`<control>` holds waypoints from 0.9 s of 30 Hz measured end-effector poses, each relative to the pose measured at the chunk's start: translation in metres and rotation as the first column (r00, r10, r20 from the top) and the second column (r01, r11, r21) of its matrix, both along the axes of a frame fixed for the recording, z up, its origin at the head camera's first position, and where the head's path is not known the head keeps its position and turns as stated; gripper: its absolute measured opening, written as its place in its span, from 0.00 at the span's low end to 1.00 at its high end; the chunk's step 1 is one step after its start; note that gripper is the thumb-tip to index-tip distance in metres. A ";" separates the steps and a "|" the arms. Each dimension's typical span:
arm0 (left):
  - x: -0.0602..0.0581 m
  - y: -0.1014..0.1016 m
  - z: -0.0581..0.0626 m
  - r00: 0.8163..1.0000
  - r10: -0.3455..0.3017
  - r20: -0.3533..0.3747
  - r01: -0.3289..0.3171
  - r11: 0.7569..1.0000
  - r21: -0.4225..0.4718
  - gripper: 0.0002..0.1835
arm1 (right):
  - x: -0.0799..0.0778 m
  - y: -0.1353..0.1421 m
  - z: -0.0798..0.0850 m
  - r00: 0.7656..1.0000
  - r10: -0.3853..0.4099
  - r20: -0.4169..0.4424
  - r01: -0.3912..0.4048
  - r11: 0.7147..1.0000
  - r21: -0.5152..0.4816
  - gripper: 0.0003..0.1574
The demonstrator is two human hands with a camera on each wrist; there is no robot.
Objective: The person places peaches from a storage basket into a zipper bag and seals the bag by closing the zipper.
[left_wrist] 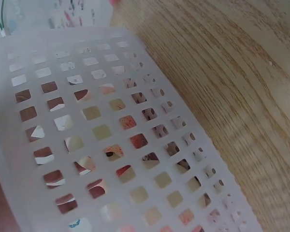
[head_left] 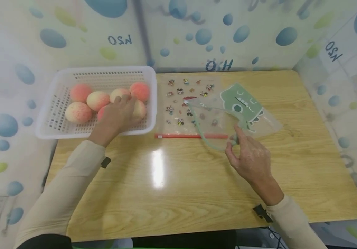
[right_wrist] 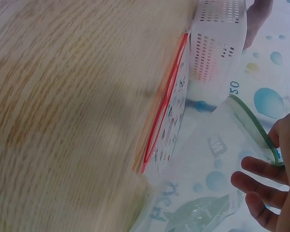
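Note:
A white plastic basket point(head_left: 46, 122) holds several red-and-cream peaches point(head_left: 78, 112). My left hand point(head_left: 117, 116) reaches down among them, its fingers bent over the fruit beside a pale peach point(head_left: 139, 110). The fingertips are hidden, so I cannot tell whether they grip one. My right hand point(head_left: 253, 159) pinches the green zip edge of a clear zip bag point(head_left: 243, 103) printed with a green cartoon face. That green zip point(right_wrist: 256, 121) bows outward in the right wrist view, the bag's mouth spread apart. Three of the right hand's fingers point(right_wrist: 261, 186) stick out beside the bag.
A second clear zip bag point(head_left: 175, 117) with small cartoon prints and a red zip lies flat on the wooden table point(head_left: 181, 200), between the basket and the green bag. A patterned sheet point(head_left: 190, 41) hangs behind the table. Cables point(head_left: 274, 237) show below its front edge.

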State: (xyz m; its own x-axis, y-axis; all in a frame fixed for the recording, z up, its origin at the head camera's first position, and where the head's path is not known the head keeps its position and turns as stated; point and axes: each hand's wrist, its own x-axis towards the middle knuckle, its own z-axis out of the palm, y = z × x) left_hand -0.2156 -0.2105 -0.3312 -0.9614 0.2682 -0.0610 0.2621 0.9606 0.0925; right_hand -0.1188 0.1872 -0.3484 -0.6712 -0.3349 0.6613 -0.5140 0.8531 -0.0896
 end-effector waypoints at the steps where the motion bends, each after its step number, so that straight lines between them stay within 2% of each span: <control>1: 0.000 0.000 0.000 1.000 0.002 0.002 -0.002 1.000 -0.003 0.32 | 0.000 -0.001 0.000 1.000 0.003 -0.002 -0.003 1.000 -0.002 0.34; 10: -0.001 -0.002 -0.004 0.999 0.007 0.035 -0.008 1.000 0.024 0.29 | -0.001 -0.005 -0.001 1.000 0.013 0.014 -0.013 1.000 -0.016 0.34; 19: -0.002 -0.003 -0.004 1.000 0.000 -0.014 0.001 1.000 0.031 0.29 | -0.001 -0.004 -0.002 1.000 0.021 0.019 -0.021 1.000 0.002 0.34; 27: -0.003 -0.008 -0.003 1.000 -0.024 0.004 0.024 0.999 0.024 0.31 | -0.001 -0.002 -0.002 1.000 0.015 0.023 -0.015 1.000 0.000 0.34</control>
State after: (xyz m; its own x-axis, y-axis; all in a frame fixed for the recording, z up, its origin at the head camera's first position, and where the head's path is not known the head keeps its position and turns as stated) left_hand -0.2189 -0.2181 -0.3343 -0.9544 0.2928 -0.0579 0.2848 0.9515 0.1166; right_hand -0.1202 0.1853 -0.3505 -0.6808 -0.3455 0.6458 -0.5245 0.8454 -0.1007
